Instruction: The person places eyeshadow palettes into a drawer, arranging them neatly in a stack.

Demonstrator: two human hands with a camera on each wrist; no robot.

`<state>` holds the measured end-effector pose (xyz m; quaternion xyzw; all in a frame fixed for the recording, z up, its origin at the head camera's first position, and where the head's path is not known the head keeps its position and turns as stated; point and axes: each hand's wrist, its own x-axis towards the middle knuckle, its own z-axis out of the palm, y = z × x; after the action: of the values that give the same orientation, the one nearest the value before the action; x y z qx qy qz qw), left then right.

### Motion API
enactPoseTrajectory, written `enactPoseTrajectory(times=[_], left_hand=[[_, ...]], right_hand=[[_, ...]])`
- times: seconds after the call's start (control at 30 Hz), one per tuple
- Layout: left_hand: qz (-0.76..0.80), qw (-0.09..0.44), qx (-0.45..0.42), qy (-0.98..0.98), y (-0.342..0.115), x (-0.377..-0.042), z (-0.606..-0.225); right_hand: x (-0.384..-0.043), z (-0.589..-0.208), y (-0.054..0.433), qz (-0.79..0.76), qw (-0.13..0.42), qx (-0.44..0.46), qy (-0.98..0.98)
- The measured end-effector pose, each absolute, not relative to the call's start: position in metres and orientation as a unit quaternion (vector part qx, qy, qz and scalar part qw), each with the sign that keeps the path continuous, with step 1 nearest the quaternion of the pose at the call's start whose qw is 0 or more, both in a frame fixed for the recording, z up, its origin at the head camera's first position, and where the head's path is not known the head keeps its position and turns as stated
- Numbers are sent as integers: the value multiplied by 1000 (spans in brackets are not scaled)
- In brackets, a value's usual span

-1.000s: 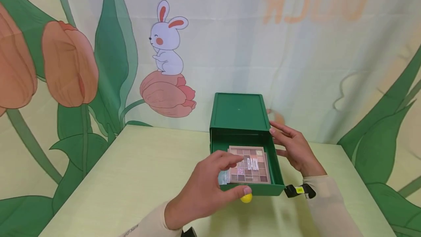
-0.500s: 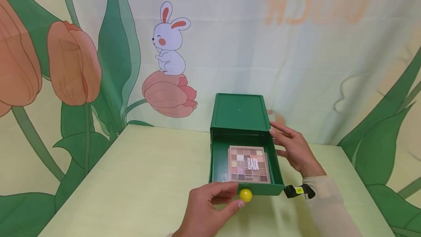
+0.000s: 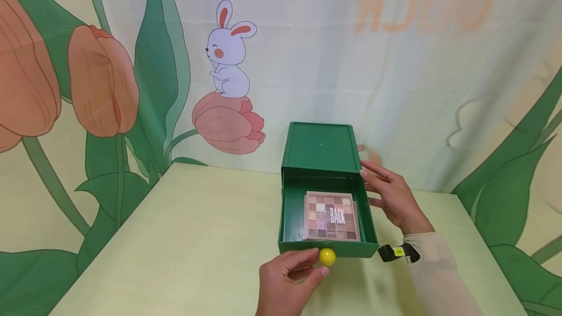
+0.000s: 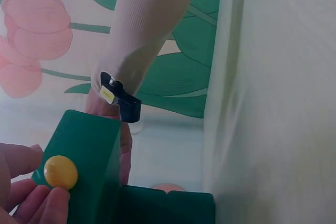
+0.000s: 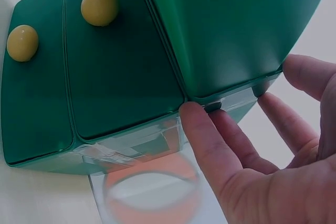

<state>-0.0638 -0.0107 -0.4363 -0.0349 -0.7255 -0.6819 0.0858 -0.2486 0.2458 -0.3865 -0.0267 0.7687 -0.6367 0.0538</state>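
Observation:
A green drawer box (image 3: 322, 146) stands on the table, its top drawer (image 3: 291, 218) pulled out. In that drawer lies an eyeshadow palette (image 3: 329, 216) with a grid of shades and "BACK" printed on it; another flat edge shows beneath. My left hand (image 3: 287, 279) is at the drawer's yellow knob (image 3: 327, 256), fingertips beside it and thumb below. In the left wrist view a fingertip overlaps the lower edge of the knob (image 4: 61, 171), while a gap separates the thumb. My right hand (image 3: 395, 204) rests its fingertips against the box's right side.
Two lower drawers are closed, with round knobs, a middle knob (image 5: 100, 6) and a bottom knob (image 5: 22, 43). Clear tape (image 5: 126, 148) runs along the box's side. Behind the pale table (image 3: 197, 228) hangs a printed curtain (image 3: 307, 62) with tulips and a rabbit.
My left hand has come down from over the palette and the drawer's front to the knob. The right hand keeps its place at the box's side. The drawer stays pulled out.

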Motion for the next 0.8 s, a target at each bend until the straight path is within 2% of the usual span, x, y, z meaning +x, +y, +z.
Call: enactPoseTrajectory(times=[0.3,0.57,0.8], left_hand=[[-700,119,37,-704,8,-67,-443],[-701,158,54,-693,19,-66,-449],[-701,160,48,-693,20,-69,-448]], right_hand=[[-249,-387,244,-639,52,-27,767],[-250,-386,246,-641,52,-27,765],[-250,-387,246,-645,57,-23,762]])
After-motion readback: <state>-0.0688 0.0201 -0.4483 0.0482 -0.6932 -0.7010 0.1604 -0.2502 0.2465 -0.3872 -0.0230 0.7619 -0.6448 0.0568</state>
